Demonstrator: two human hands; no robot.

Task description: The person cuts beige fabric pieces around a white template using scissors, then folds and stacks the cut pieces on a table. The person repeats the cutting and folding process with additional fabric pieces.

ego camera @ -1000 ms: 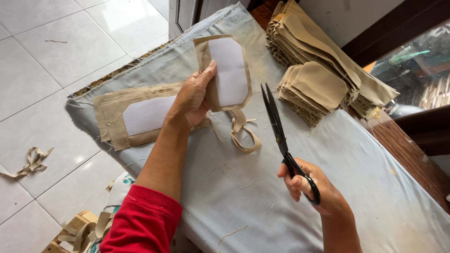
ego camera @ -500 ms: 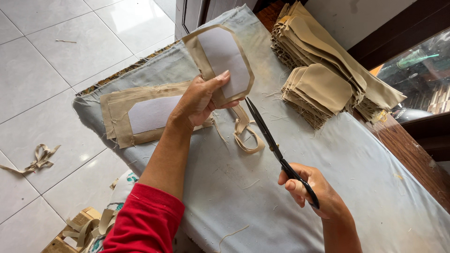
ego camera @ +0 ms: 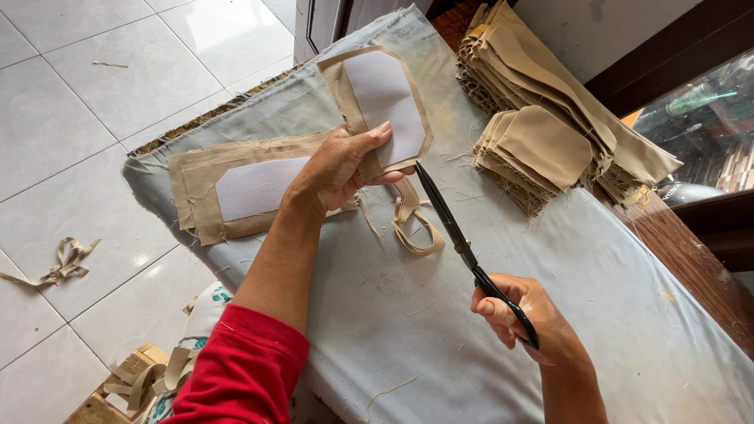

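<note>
Head view: left hand (ego camera: 342,165) pinches one tan fabric piece (ego camera: 377,106), long axis pointing away up the bench (ego camera: 440,314). Right hand (ego camera: 530,322) grips one pair of scissors (ego camera: 463,247), blades at its lower edge; two stacks behind.

I see cut pieces (ego camera: 236,188) left on worktop (ego camera: 597,267) | stacks (ego camera: 542,118) right, behind (two heaps) | scraps (ego camera: 59,263) on floor (ego camera: 71,118)

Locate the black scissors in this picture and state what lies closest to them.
In the head view the black scissors sit right of centre, gripped by the right hand, blade tips at the lower edge of the tan fabric piece held by the left hand.
</note>
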